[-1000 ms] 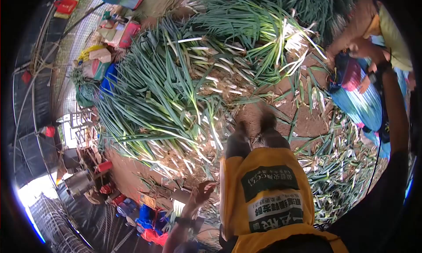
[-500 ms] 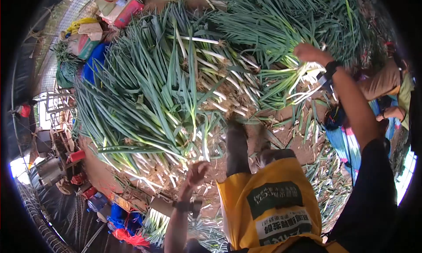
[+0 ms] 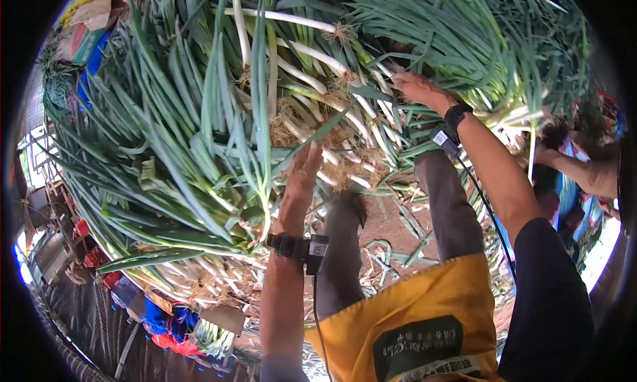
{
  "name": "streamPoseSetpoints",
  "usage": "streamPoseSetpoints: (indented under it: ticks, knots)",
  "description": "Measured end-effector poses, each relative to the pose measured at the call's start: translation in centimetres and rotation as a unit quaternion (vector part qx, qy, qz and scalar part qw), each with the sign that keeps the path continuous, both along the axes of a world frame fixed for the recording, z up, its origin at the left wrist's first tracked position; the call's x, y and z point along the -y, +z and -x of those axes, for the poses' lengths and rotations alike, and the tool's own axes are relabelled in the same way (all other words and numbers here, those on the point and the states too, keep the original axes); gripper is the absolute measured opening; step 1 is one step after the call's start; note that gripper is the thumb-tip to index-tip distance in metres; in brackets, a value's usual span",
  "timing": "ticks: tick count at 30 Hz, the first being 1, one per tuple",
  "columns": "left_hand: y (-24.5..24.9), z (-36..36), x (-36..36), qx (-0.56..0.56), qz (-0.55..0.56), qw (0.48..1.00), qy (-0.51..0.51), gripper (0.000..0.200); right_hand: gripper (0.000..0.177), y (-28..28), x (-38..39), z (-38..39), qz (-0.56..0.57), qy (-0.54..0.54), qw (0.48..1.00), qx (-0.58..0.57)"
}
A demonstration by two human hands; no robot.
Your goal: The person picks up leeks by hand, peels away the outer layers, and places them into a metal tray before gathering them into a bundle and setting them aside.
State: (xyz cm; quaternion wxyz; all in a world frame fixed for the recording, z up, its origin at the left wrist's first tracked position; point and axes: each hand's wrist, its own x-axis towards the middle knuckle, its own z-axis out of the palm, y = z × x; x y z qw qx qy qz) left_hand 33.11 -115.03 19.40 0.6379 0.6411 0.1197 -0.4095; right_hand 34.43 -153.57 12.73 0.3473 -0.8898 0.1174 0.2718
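Observation:
A big heap of long green onions (image 3: 179, 123) with white stalks and brown roots lies in front of me. My left hand (image 3: 304, 173) is at the root ends near the heap's lower middle, fingers stretched out, with nothing visible in it. My right hand (image 3: 419, 92) reaches over the white stalks (image 3: 371, 120) on the heap's right side, its fingers extended leftward. Right of that hand, a second pile of green onions (image 3: 458, 44) has its white ends turned toward me. Both wrists wear black bands with small cabled boxes.
Trimmed leaves (image 3: 391, 256) litter the brown soil by my legs. At the right edge, another person's arm (image 3: 584, 173) reaches in. Blue and red bundles (image 3: 169, 325) and a bunch of onions (image 3: 215, 339) sit at lower left. My yellow apron (image 3: 424, 289) hangs over my legs.
My right hand has left the bunch on the right and moved left to the heap's stalks. My left hand has risen to the root ends. The view has come closer to the heap.

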Motion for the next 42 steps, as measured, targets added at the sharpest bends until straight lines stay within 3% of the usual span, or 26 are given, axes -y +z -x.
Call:
streamPoseSetpoints:
  ticks: [2,4,7,9,10,13,15,16,18,21,22,24,25,27,29,30,31,33,35,36,38,40,42]
  knots:
    - [-2.4,-1.3,2.4,0.026,-0.061,0.997,0.037,0.058,0.038,-10.2,2.2,-1.4,0.0,0.025,0.99,0.137]
    - [-7.0,-2.3,4.5,0.06,-0.059,0.992,0.092,0.051,0.054,-10.4,2.1,-4.0,0.049,0.032,0.995,0.081]
    - [-13.0,-4.3,7.0,0.034,-0.046,0.988,0.142,0.043,0.07,-16.9,3.9,-5.9,0.026,0.013,0.999,-0.029]
    - [-14.3,-5.3,8.4,0.106,-0.199,0.973,0.051,0.071,0.065,-20.1,4.5,-5.5,0.025,0.012,1.0,-0.011]
    - [-14.6,-5.9,9.3,0.124,-0.264,0.956,0.023,0.084,0.077,-21.0,4.7,-5.2,-0.014,-0.002,0.999,-0.034]
    - [-16.2,-7.0,10.6,0.134,-0.415,0.899,0.039,0.082,0.1,-22.2,4.6,-6.1,0.01,-0.004,0.994,-0.106]
    - [-17.4,-7.0,9.8,0.18,-0.527,0.831,0.024,0.076,0.077,-21.3,4.2,-6.2,-0.039,0.045,0.994,-0.097]
    - [-16.6,-7.6,9.3,0.08,-0.429,0.899,0.03,0.071,0.069,-20.5,4.7,-6.2,-0.081,0.081,0.989,-0.09]
    - [-16.8,-6.7,9.3,0.08,-0.417,0.904,0.051,0.072,0.046,-23.4,6.2,-4.8,-0.131,0.165,0.977,0.042]
    - [-17.4,-6.4,9.8,0.059,-0.439,0.895,0.054,0.076,0.042,-26.0,7.5,-4.2,-0.172,0.144,0.972,0.064]
    - [-18.2,-6.4,10.1,0.038,-0.462,0.883,0.07,0.077,0.046,-21.1,5.2,-5.3,-0.098,0.032,0.99,-0.091]
    - [-17.7,-7.6,10.7,-0.038,-0.457,0.885,0.081,0.086,0.057,-22.6,5.3,-4.4,-0.265,0.048,0.961,-0.068]
    - [-17.2,-7.6,10.9,-0.035,-0.376,0.92,0.103,0.076,0.06,-22.1,4.6,-4.1,-0.266,0.037,0.961,-0.068]
    - [-16.2,-6.5,11.4,-0.026,-0.207,0.968,0.142,0.057,0.066,-21.0,2.7,-4.2,-0.162,-0.019,0.975,-0.15]
    - [-18.4,-4.2,11.8,-0.037,-0.17,0.971,0.167,0.073,0.069,-20.4,2.1,-4.3,-0.153,-0.074,0.964,-0.204]
    - [-18.9,-3.4,12.3,-0.043,-0.151,0.971,0.18,0.081,0.055,-20.8,2.6,-3.9,-0.171,-0.005,0.973,-0.153]
    - [-19.8,-4.1,12.9,-0.008,-0.245,0.964,0.107,0.083,0.044,-21.2,3.8,-3.7,-0.187,0.066,0.975,-0.099]
    - [-23.1,-3.3,12.7,0.085,-0.269,0.953,0.112,0.087,0.036,-22.7,4.5,-3.2,-0.217,0.085,0.971,-0.053]
    - [-24.1,-2.7,12.0,0.109,-0.287,0.947,0.097,0.09,0.035,-24.7,3.7,-1.8,-0.25,-0.031,0.965,-0.068]
    - [-23.6,-2.4,11.6,0.085,-0.292,0.949,0.084,0.09,0.024,-25.3,4.2,-0.7,-0.186,0.082,0.978,0.043]
    - [-22.4,-1.9,11.6,0.075,-0.172,0.973,0.136,0.091,0.025,-27.1,3.7,0.4,-0.335,-0.05,0.939,-0.061]
    - [-20.3,-2.1,11.4,0.061,-0.055,0.984,0.158,0.092,0.036,-23.7,2.0,-0.3,-0.377,-0.173,0.904,-0.106]
    - [-18.9,-3.0,11.3,0.01,0.004,0.988,0.151,0.092,0.034,-24.0,2.5,-0.8,-0.408,-0.197,0.87,-0.195]
